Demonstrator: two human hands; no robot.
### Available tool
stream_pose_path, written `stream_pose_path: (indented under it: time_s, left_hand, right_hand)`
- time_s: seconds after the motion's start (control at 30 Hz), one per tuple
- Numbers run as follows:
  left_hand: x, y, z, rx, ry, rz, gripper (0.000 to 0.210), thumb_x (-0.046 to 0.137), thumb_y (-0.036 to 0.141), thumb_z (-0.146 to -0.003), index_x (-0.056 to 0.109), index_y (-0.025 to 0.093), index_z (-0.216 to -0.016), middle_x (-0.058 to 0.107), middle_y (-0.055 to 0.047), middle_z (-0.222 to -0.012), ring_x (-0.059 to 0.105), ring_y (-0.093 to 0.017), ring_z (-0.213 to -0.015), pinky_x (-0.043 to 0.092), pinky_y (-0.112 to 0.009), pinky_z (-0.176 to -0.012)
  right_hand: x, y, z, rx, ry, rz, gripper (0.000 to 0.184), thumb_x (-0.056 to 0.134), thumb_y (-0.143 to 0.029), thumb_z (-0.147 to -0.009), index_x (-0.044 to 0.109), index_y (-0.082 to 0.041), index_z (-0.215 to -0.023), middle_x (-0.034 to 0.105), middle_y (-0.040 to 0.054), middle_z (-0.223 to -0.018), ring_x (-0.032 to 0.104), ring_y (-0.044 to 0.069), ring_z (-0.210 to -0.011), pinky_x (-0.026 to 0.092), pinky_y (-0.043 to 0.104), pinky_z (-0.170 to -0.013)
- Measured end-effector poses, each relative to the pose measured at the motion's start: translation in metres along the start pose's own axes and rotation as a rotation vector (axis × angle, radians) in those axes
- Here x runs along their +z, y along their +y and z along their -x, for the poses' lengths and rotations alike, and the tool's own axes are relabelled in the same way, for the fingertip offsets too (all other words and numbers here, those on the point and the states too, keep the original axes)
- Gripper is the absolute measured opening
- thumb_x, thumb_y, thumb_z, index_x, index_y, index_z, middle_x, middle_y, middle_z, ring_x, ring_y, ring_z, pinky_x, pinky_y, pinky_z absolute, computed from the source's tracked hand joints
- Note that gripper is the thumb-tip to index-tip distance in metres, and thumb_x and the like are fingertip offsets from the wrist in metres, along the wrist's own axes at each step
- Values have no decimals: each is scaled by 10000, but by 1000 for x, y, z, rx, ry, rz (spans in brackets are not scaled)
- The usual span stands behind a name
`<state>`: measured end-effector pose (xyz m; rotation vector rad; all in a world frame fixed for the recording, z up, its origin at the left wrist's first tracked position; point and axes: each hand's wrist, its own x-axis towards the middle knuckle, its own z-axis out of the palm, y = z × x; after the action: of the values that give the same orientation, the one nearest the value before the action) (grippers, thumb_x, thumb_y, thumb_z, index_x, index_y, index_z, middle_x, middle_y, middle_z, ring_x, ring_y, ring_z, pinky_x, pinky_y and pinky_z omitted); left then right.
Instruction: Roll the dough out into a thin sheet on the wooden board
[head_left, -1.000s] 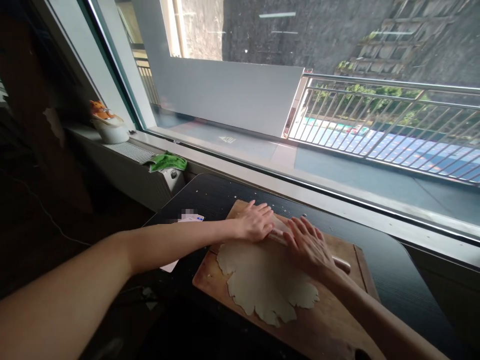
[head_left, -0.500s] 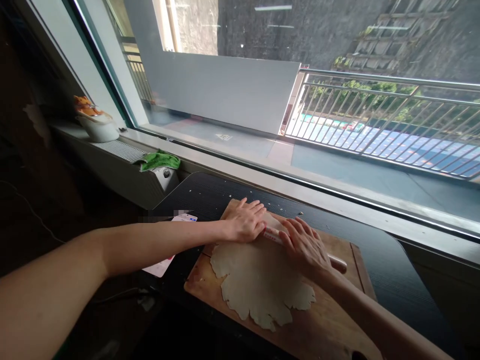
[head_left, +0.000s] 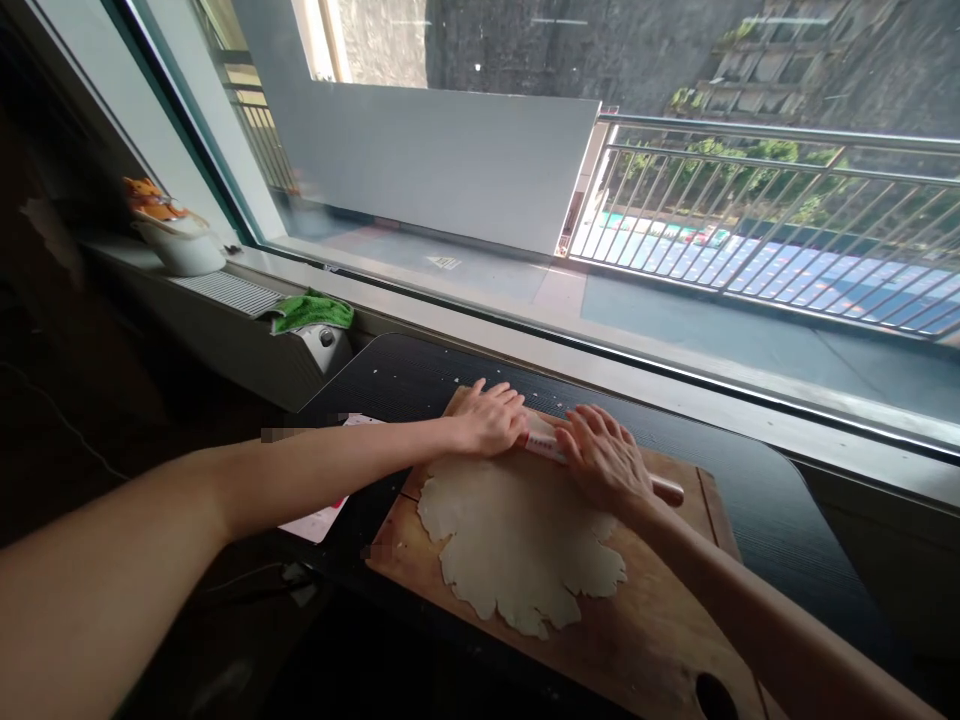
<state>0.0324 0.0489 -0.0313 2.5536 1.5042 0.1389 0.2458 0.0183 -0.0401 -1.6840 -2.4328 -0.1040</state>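
A thin sheet of dough (head_left: 510, 530) with a ragged, split near edge lies on a wooden cutting board (head_left: 660, 610). Across its far part rests a rolling pin (head_left: 545, 443), with red print on its middle and its right end sticking out. My left hand (head_left: 491, 418) presses on the left part of the pin, fingers stretched out and pointing away, and hides that end. Flat over the pin farther right lies my right hand (head_left: 604, 458), its fingers extended and slightly spread. Both palms touch the pin from above.
The board lies on a black table (head_left: 772, 520) by a large window. A phone (head_left: 315, 522) lies partly under my left forearm. Small crumbs dot the table's far side. Left of it stands a heater (head_left: 292, 350) bearing a green cloth (head_left: 313, 311) and a white pot (head_left: 180, 245).
Both hands and the rolling pin have shifted slightly farther from me over the dough. The whole view has tilted a little, so more of the board's near right corner and its hole shows.
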Motion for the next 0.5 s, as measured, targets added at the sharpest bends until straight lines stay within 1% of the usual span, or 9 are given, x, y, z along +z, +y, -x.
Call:
stream_pose_path:
  time_s: [0.03, 0.1, 0.17, 0.2, 0.27, 0.33, 0.4, 0.43, 0.5]
  left_hand:
    - [-1, 0, -4, -28, 2, 1, 511, 258, 377, -1008, 511, 171, -1402, 465, -106, -1526, 321, -265, -1459, 184, -533, -1200]
    - [-6, -2, -22, -129, -7, 11, 520, 255, 370, -1010, 483, 153, -1423, 409, -120, -1561, 268, -274, -1484, 168, -558, -1201]
    - [-12, -3, -40, -218, -9, 21, 536, 251, 362, -1009, 429, 143, -1465, 353, -125, -1592, 215, -285, -1502, 158, -586, -1196]
    - [-13, -4, -44, -231, -10, 21, 543, 252, 363, -1008, 407, 147, -1481, 337, -122, -1600, 201, -288, -1507, 155, -594, -1195]
    - [-12, -6, -39, -186, -16, 5, 547, 258, 371, -1005, 398, 166, -1492, 342, -112, -1599, 205, -289, -1505, 149, -597, -1194]
    - [-6, -7, -22, -85, -20, -12, 545, 261, 382, -1001, 416, 189, -1486, 377, -101, -1582, 241, -283, -1492, 151, -587, -1196]
    - [-2, -9, -9, -23, -7, -20, 544, 253, 386, -1000, 438, 199, -1475, 413, -97, -1562, 273, -276, -1477, 153, -577, -1198]
    - [-1, -9, -9, -25, -2, -18, 546, 251, 386, -999, 441, 196, -1474, 418, -98, -1558, 278, -278, -1474, 154, -578, -1197]
    - [-4, -10, -21, -106, -22, 1, 561, 257, 389, -995, 420, 173, -1487, 394, -112, -1571, 263, -296, -1479, 163, -595, -1190]
  right_hand:
    - [0, 1, -6, 21, 12, -6, 485, 287, -456, -1000, 576, -243, -1327, 535, 107, -1428, 409, 279, -1358, 364, 454, -1083]
    - [-3, 5, -26, 125, 1, -21, 515, 288, -462, -996, 533, -211, -1373, 512, 134, -1446, 416, 296, -1350, 365, 488, -1076]
    - [-5, 9, -44, 248, -37, -32, 531, 284, -457, -995, 495, -195, -1405, 497, 145, -1456, 427, 296, -1344, 376, 490, -1063]
    - [-6, 9, -47, 288, -62, -34, 533, 280, -455, -995, 486, -191, -1411, 492, 146, -1459, 430, 293, -1342, 381, 485, -1056]
    - [-6, 4, -38, 269, -100, -40, 526, 272, -460, -996, 495, -205, -1399, 501, 134, -1453, 431, 286, -1340, 386, 472, -1048]
    - [-5, -3, -18, 153, -111, -58, 494, 260, -461, -1000, 539, -248, -1347, 552, 104, -1403, 443, 270, -1322, 387, 454, -1041]
    - [-5, -8, -4, 55, -85, -72, 470, 257, -455, -1004, 575, -274, -1299, 590, 87, -1357, 436, 263, -1323, 373, 444, -1051]
    - [-5, -9, -4, 47, -70, -74, 469, 264, -455, -1003, 576, -270, -1300, 590, 89, -1361, 427, 268, -1331, 363, 448, -1060]
    - [-7, -6, -16, 125, -68, -77, 499, 282, -463, -998, 542, -230, -1354, 552, 116, -1409, 414, 289, -1345, 346, 472, -1075]
